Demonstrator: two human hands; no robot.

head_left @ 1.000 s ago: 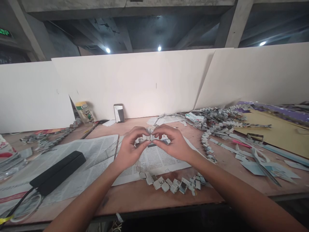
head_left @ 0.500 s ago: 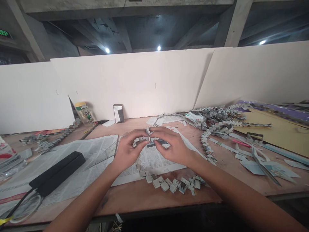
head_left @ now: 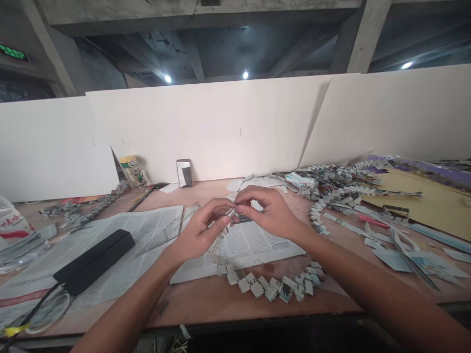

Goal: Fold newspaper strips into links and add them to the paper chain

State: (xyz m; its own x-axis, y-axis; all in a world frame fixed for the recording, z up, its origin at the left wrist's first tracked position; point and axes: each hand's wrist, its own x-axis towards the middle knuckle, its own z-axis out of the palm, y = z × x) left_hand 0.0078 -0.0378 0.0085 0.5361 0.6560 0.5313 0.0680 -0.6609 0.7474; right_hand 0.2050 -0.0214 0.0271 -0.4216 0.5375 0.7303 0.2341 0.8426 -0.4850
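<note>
Paper strip (head_left: 231, 212) | left hand (head_left: 200, 234) pinches it | right hand (head_left: 272, 214) pinches it, fingers arched

paper piece (head_left: 231, 211): mostly hidden by fingers (head_left: 222, 223) | bottle (head_left: 11, 224): cut by left edge

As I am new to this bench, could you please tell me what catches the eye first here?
First come the two hands, left hand and right hand, pinching a small folded paper strip above the newspaper at the centre. Just in front curves a chain of folded paper links, and a bigger heap of such chains lies at the back right.
</note>
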